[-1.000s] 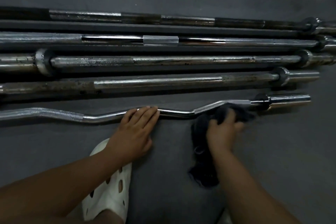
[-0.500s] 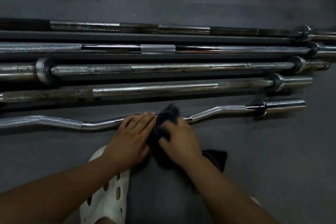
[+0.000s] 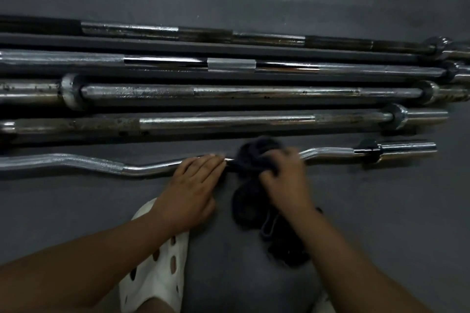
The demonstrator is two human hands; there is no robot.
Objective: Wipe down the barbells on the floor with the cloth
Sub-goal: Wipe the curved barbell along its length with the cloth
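We see the bent bar (image 3: 89, 161) lying on the floor (image 3: 381, 211); four straight bars (image 3: 229, 122) lie side by side just past the bent bar, on its far side. The left hand (image 3: 193, 185) rests on the bent bar near its middle; its grip is spread, fingers straight & flat on the metal, pinning it down. The right hand (image 3: 284, 180) is on the bent bar too, just right of the left hand; its grip is curled round the dark cloth (image 3: 256, 152), which is bunched over the bent bar there; the rest of the cloth trails on the floor on our side of the bent bar. The right hand is blurry, so we can't tell each finger. A white shoe (image 3: 152, 274) w/ holes sits on our side of the bent bar.

How it will handle, we think: the bent bar is steel, so heavy & stiff; it is round & may roll when rubbed, so a flat hand on top is a good hold. The shiny parts are prob. slippery; the rough parts near the bends may catch the cloth. The cloth is soft & light; wrap it round & squeeze. The straight bars look rusty in spots & prob. heavier; roll them, don't lift.
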